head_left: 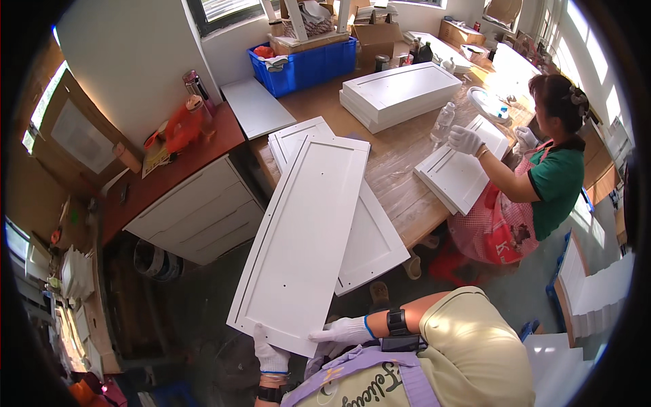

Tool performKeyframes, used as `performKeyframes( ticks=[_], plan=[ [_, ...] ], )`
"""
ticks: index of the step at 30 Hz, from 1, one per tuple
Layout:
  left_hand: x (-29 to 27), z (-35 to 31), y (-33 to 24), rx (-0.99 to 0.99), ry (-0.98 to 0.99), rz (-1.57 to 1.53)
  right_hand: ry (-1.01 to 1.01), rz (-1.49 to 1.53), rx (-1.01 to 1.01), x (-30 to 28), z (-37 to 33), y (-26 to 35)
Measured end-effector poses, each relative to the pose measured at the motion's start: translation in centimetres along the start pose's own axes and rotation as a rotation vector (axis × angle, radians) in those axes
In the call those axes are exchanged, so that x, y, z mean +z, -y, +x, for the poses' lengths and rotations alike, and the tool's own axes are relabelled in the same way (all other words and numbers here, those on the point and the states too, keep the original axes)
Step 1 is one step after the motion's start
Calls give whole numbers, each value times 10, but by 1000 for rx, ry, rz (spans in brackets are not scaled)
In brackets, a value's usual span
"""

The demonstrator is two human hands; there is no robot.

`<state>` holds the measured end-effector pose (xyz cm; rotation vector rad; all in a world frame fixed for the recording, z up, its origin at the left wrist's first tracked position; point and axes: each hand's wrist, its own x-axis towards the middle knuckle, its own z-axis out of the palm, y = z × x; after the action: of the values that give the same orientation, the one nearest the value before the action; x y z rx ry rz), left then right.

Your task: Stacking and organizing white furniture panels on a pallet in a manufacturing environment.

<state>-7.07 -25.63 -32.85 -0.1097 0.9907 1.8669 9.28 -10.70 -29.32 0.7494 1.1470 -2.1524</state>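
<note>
A long white framed panel (305,224) with small dark holes slants away from me, its far end resting over other white panels. My left hand (270,354), in a white glove, is closed on the panel's near edge at the left, thumb on top. At the near right corner my right hand (344,330), gloved too, grips the same panel. Most of its fingers are hidden. Beneath lies a second white panel (376,237), sticking out to the right over the table edge. More white panels (279,146) show under the far end.
Across the wooden table (400,156), a co-worker (559,163) in white gloves handles a small stack of white panels (468,166). A taller panel stack (400,95), a clear bottle (443,122) and a blue bin (305,68) stand farther back. Left is a red-topped drawer cabinet (196,203).
</note>
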Motion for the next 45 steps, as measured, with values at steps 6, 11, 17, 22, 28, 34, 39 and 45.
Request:
performKeyframes(
  ticks=[6,11,17,22,28,34,39,45],
  plan=[
    [-6,-18,-24,-3,18,42,97,-571,-6,-44,-54,73],
    [-47,-48,-39,-11,-100,49,-591,-624,-493,-135,-103,185],
    [-63,-58,-44,9,-283,89,-1183,-1181,137,-269,-75,247],
    [-51,-48,-40,-31,-391,80,-925,-1134,38,-286,-68,265],
    [-66,-46,-29,77,-392,29,-829,-1055,12,-284,-62,262],
    [-49,-41,-35,262,-326,194,-854,-982,-143,-297,-64,254],
    [-29,-46,-45,450,-237,457,-869,-733,-311,-278,-89,265],
    [-47,-36,-73,687,-490,1021,-858,278,-770,-306,-124,216]
  ],
)
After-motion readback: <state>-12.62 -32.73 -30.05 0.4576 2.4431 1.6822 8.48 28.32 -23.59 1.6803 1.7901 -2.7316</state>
